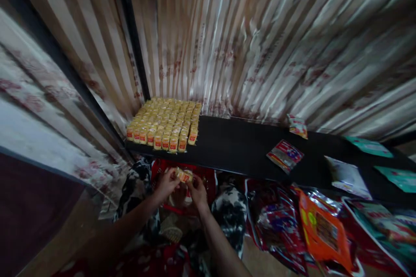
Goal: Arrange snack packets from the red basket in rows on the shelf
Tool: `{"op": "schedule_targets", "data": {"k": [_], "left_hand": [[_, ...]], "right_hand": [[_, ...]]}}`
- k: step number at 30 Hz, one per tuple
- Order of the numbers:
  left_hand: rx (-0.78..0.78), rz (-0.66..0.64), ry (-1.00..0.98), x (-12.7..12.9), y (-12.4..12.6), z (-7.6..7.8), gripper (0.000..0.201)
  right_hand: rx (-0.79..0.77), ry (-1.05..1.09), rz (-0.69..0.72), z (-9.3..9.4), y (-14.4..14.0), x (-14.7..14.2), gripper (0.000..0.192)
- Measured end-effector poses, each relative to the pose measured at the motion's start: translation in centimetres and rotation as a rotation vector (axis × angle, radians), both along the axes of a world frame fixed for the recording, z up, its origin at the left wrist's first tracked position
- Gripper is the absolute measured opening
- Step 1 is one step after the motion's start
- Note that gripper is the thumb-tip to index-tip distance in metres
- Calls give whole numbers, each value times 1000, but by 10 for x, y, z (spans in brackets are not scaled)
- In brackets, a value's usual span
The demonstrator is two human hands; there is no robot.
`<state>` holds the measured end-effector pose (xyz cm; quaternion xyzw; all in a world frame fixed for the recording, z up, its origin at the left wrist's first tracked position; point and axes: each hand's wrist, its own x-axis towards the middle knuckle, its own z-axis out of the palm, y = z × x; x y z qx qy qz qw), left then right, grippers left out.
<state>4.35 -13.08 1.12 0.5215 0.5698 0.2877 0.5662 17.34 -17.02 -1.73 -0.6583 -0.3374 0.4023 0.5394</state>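
Between my two hands is a small yellow wrapped packet (184, 175) with a red-orange label. My left hand (168, 183) is closed on its left end, and my right hand (197, 190) grips the other end. Below them, a red bag or basket (211, 181) sits between my knees, its contents partly hidden by my hands and too dim to make out. Just beyond, neat rows of similar yellow packets (165, 123) stand on the left part of a black bench (227, 143), the front ones showing red labels.
On the bench to the right lie a dark red packet (285, 156), a small red-and-white packet (297, 126), a silver-white packet (347, 177) and green packets (368, 146). Large bags, one with an orange packet (325, 229), stand right of my knee. Corrugated sheeting (227, 52) rises behind.
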Motion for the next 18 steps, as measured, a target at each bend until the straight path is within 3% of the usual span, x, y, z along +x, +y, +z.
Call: {"op": "schedule_targets", "data": {"k": [3,7,12,18], "left_hand": [[280,-146,165,-3,10,19,32],[458,-285,322,-1,24,50,39],[567,-333,346,14,41,70,39],[628,-159,221,38,52,63,48]], "right_hand": [[96,-404,112,15,-1,13,45],[201,-616,243,40,5,26,46],[218,-620,309,56,24,39,43],[211,-466,234,56,58,54,38]]}}
